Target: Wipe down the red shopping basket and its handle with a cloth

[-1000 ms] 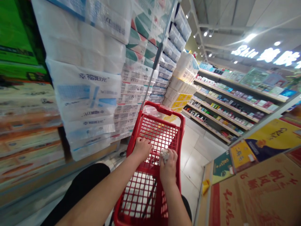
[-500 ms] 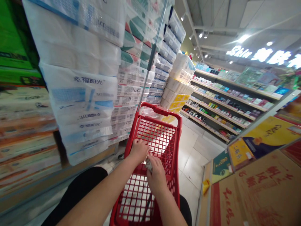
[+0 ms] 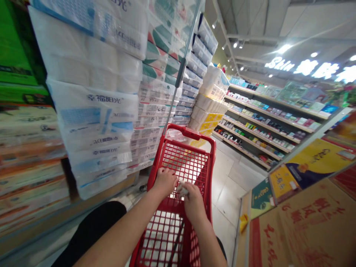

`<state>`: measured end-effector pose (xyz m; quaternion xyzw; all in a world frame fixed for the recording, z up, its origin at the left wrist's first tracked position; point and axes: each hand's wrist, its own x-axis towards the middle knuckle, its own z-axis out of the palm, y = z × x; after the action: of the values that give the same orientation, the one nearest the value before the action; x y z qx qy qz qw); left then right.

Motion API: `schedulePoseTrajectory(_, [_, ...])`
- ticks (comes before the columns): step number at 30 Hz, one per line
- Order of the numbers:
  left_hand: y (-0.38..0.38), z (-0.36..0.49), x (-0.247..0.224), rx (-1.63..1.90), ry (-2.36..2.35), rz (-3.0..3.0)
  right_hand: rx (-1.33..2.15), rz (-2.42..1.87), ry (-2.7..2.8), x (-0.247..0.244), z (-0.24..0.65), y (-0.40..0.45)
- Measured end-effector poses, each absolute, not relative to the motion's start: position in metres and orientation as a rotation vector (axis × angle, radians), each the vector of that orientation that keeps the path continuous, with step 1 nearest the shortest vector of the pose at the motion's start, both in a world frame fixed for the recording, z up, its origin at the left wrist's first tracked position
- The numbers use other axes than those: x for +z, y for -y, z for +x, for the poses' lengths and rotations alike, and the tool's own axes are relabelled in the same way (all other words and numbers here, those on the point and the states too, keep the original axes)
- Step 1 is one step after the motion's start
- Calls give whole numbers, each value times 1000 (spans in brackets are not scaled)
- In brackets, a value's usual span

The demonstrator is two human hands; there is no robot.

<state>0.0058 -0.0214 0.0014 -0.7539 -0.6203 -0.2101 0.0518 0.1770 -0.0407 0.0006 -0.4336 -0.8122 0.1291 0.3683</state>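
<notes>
A red plastic shopping basket [image 3: 155,163] with meshed walls stands in front of me, between my dark-clothed knees. My right hand [image 3: 194,202] is over its middle, fingers curled around a small crumpled whitish piece [image 3: 182,188] that looks like tissue or a wipe. My left hand [image 3: 166,182] is just left of it with bent fingers, their tips close to the same piece. What those fingertips grip is too small to make out. Behind both hands rises the basket's red looped handle [image 3: 191,132].
Tall stacks of wrapped paper rolls [image 3: 102,122] line the left side. A thin metal pole [image 3: 182,70] slants up from the basket's far end. Cardboard cartons [image 3: 303,226] stand close on the right. Shelves of small goods [image 3: 258,122] lie beyond the tiled floor [image 3: 222,200].
My right hand has shifted slightly right, away from the left, and the whitish piece shows more clearly. My left hand stays in nearly the same place.
</notes>
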Motion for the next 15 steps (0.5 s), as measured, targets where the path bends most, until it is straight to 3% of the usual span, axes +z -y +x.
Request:
schedulePoseTrajectory(5, [22,7,4,-660,1874,-2270,15,-1206,1901,28,176,-9])
schedulePoseTrajectory(11, [17,7,-1,-638,1860,-2312,-52,-1280,1967,-17,158,-30])
schedulePoseTrajectory(15, [9,8,-3,-638,1859,-2320,43,-1215,1970,-19,162,-31])
